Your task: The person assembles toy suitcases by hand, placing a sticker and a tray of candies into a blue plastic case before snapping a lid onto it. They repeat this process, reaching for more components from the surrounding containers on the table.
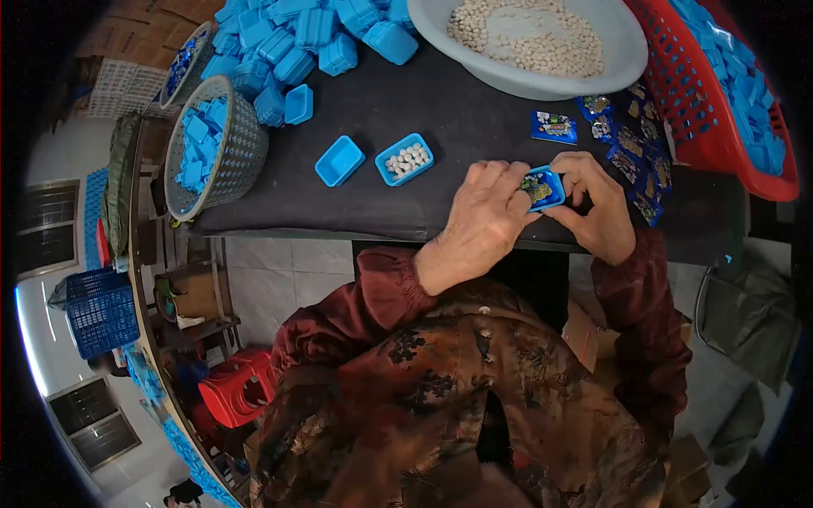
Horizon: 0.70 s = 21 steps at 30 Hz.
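A small blue plastic box (555,179) is held between my two hands close to the table's front edge. Inside it lies a printed foil packet (536,188), partly covered by fingers. My left hand (483,216) is closed on the box's left side, fingers over its rim. On the right side, my right hand (600,207) grips it with thumb and fingers. To the left stands an open box with white bean-like pieces (407,160) in it, and beside that a bare blue box (340,161). A single blue packet (554,128) lies just beyond my hands.
A grey basin (508,83) of white pieces stands at the back. More packets (629,142) lie at right, beside a red basket (677,93) of blue plastic parts. A heap of blue boxes (315,32) and a grey basket (246,161) are at left on the dark table (339,212).
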Each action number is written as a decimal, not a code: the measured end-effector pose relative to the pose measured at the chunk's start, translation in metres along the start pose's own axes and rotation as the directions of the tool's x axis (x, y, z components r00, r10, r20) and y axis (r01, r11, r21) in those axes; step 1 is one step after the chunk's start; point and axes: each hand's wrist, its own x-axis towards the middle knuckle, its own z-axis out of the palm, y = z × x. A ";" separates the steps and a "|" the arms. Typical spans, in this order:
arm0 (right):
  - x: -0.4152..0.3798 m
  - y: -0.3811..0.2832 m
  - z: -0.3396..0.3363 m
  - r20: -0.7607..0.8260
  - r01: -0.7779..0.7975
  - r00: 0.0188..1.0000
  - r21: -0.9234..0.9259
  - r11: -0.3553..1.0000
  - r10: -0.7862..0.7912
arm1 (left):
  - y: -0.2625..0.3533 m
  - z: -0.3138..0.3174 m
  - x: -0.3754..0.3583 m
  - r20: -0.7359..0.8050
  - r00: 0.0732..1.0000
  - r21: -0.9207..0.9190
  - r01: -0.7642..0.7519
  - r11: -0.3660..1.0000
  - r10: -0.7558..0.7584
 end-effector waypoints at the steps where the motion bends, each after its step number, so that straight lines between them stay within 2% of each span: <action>1: 0.000 0.000 -0.001 0.009 -0.020 1.000 -0.007 1.000 0.020 | 0.002 0.002 -0.002 -0.009 1.000 0.013 0.007 1.000 -0.007; 3: 0.000 -0.001 -0.001 0.018 0.003 1.000 -0.020 1.000 -0.002 | 0.003 0.004 -0.004 -0.063 0.997 0.004 0.041 0.999 -0.040; 5: -0.001 0.000 -0.002 0.028 0.016 1.000 -0.032 0.999 -0.015 | 0.003 0.005 -0.004 -0.036 0.998 0.017 0.050 0.999 -0.049; 7: 0.000 -0.001 -0.004 0.073 -0.020 0.997 -0.039 0.999 0.022 | 0.001 0.003 -0.003 0.062 0.997 0.020 0.034 0.999 -0.035; 8: 0.002 -0.004 -0.009 0.079 -0.008 0.997 -0.041 0.999 0.012 | 0.001 0.000 -0.004 0.052 0.998 0.027 0.036 0.999 -0.038; 10: 0.011 -0.017 -0.026 0.222 -0.083 0.972 -0.009 0.997 0.083 | 0.001 -0.007 -0.008 0.076 0.996 -0.011 0.055 0.998 -0.054; 11: 0.015 -0.018 -0.032 0.223 -0.049 0.973 -0.053 0.997 0.060 | 0.001 -0.015 -0.012 0.065 0.996 0.000 0.055 0.998 -0.055; 14: 0.021 -0.011 -0.025 0.154 -0.098 0.984 0.027 0.995 0.093 | -0.003 -0.056 -0.033 -0.164 0.977 -0.005 0.139 0.990 -0.137; 16: 0.032 -0.010 -0.003 0.186 -0.072 0.980 0.027 0.997 0.066 | -0.016 -0.081 -0.049 -0.315 0.920 0.059 0.264 0.963 -0.233; 18: 0.050 -0.024 0.025 0.237 -0.056 0.970 0.030 0.998 0.048 | -0.028 -0.101 -0.061 -0.439 0.802 0.001 0.451 0.893 -0.405; 19: 0.058 -0.029 0.039 0.239 -0.053 0.970 0.034 0.998 0.044 | -0.032 -0.110 -0.064 -0.437 0.763 -0.078 0.495 0.866 -0.476; 21: 0.074 -0.031 0.068 0.228 0.083 0.969 0.049 0.995 -0.092 | -0.043 -0.122 -0.070 -0.429 0.682 -0.265 0.532 0.804 -0.592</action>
